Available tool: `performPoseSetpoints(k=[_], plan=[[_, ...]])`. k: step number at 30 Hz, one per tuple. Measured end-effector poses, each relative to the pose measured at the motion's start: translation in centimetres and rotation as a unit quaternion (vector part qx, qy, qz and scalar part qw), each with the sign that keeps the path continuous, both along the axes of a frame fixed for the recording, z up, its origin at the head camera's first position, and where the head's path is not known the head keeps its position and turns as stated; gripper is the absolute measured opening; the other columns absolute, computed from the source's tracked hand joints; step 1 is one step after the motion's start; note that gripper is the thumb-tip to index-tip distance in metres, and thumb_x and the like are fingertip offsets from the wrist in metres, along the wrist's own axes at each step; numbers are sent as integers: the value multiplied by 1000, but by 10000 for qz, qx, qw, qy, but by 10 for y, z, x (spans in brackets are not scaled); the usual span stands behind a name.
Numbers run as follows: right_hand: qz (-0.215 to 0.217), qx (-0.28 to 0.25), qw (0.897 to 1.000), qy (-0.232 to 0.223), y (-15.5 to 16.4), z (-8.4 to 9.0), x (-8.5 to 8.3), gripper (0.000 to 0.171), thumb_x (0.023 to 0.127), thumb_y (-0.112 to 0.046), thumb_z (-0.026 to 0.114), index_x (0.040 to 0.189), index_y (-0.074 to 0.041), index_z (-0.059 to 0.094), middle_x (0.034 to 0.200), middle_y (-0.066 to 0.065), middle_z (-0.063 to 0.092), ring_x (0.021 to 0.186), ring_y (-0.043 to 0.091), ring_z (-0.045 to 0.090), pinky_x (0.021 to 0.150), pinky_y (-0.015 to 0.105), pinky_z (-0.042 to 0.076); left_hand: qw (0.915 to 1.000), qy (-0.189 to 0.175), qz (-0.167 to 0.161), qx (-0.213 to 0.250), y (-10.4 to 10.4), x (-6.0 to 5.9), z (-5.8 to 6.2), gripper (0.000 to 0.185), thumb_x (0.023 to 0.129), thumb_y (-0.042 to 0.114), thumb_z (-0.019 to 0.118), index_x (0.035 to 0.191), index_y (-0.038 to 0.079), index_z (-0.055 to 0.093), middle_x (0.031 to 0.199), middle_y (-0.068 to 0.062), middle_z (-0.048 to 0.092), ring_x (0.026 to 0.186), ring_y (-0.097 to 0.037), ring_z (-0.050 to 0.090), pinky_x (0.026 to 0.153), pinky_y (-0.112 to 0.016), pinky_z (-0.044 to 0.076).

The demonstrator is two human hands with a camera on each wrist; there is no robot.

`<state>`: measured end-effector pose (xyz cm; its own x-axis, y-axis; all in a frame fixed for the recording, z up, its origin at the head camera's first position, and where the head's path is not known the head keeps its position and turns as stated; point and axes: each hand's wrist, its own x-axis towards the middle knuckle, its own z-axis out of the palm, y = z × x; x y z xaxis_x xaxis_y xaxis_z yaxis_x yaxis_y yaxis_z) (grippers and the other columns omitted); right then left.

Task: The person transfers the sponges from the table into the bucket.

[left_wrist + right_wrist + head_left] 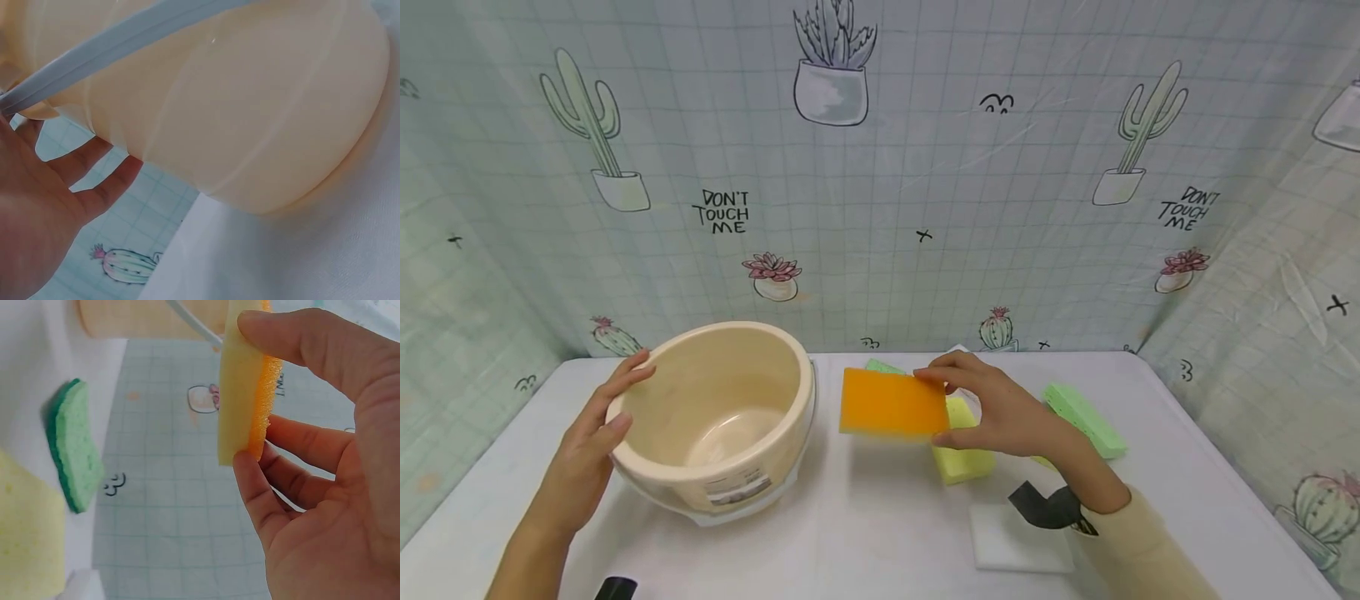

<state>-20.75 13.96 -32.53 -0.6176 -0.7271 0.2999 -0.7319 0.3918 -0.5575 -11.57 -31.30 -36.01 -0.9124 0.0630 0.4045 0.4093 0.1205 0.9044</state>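
A white pad (pixel 1018 542) lies nearest on the table (pixel 880 542), just beside the right sleeve. Further in, the left hand (pixel 587 442) rests flat against the side of the tilted cream bowl (pixel 722 417), fingers straight and relaxed. The right hand (pixel 1000 408) pinches the orange sponge (pixel 891 404) between thumb and fingers, held clear of the table just right of the bowl (its pale underside shows in the right wrist view). A yellow sponge (pixel 962 458) lies under that hand, a green sponge (pixel 1086 417) beyond.
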Motion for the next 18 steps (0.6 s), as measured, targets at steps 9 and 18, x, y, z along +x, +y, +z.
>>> performPoseSetpoints(k=[9, 18], plan=[[127, -251, 9996, 36, -15, 24, -7, 61, 77, -26, 81, 132, -15, 56, 124, -8, 51, 105, 10, 52, 90, 35, 45, 9994, 82, 198, -281, -1, 0, 0, 48, 98, 4, 32, 146, 5, 35, 158, -3, 14, 144, -15, 5, 103, -13, 23], [286, -196, 9992, 184, -48, 37, -14, 62, 77, -31, 80, 132, -13, 57, 124, -5, 53, 104, 11, 52, 88, 32, 47, 9993, 245, 144, -227, 0, 0, -4, 48, 100, 7, 30, 147, 5, 32, 158, -5, 12, 144, -16, 5, 103, -13, 23]])
